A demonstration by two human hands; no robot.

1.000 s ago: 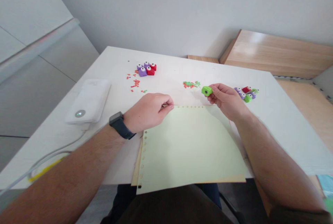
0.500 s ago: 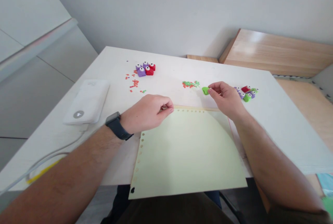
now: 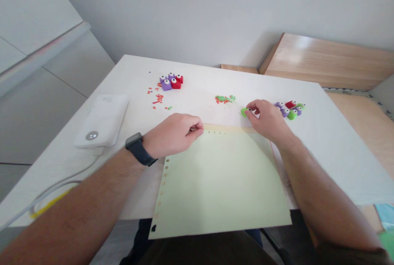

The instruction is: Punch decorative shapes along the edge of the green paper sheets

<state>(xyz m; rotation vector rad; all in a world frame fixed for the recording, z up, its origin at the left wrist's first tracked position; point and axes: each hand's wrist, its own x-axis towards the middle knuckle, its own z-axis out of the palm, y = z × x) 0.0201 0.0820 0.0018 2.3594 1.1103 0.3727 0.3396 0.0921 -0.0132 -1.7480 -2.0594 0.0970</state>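
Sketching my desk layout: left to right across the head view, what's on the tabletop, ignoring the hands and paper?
White power bank → purple and red craft punches → red and green paper bits → green craft punch → purple, red and green craft punches

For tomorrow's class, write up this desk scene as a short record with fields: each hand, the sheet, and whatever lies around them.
Left hand: fingertips at the top edge of the pale green sheet, grip unclear
Right hand: holding a green craft punch
Sheet: small star-shaped holes along its top and left edges
Far group: red and purple punches
Group by right hand: red, purple and green punches
Scraps: red and green paper bits
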